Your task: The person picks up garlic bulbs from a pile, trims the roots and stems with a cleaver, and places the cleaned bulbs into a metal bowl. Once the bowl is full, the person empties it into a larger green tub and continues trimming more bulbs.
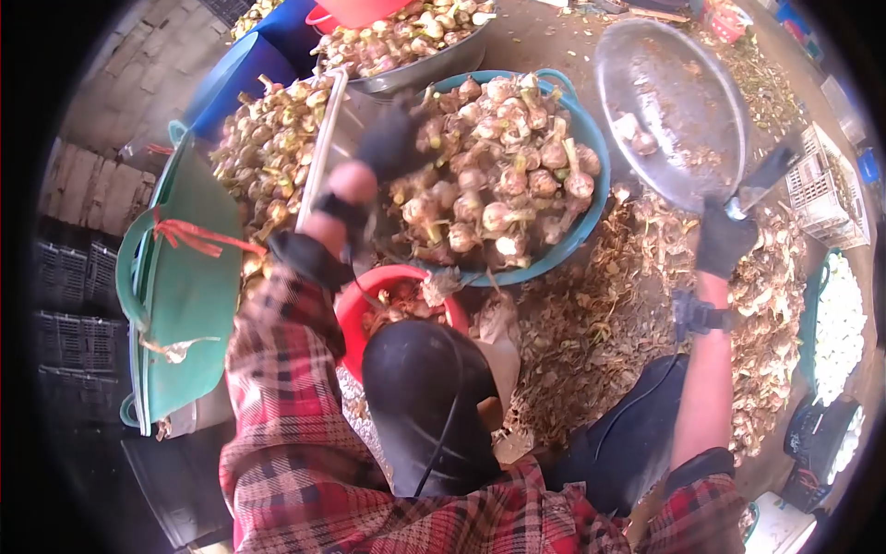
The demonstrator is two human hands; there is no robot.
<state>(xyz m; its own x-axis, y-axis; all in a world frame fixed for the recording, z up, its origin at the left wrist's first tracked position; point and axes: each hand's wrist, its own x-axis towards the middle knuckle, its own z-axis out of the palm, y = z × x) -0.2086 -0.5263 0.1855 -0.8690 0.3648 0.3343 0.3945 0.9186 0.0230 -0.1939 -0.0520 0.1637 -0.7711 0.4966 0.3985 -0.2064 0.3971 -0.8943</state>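
My left hand (392, 143), in a dark glove and smeared by motion, is over the left rim of a blue-green tub heaped with garlic bulbs (503, 166). Its fingers are too blurred to read. My right hand (726, 235), also gloved, is closed around the handle of a dark-bladed knife (769, 175), beside the lower right edge of an oval metal pan (678, 138). One bulb (635, 135) lies in that pan. Close to my knee, a red bucket (349, 314) holds scraps.
Green tubs (189, 305) stand at the left beside more garlic (268, 157). Another full basin (406, 46) sits at the back. Dry peelings (591, 342) cover the floor. On the right are a white crate (831, 189) and a tub of white cloves (835, 323).
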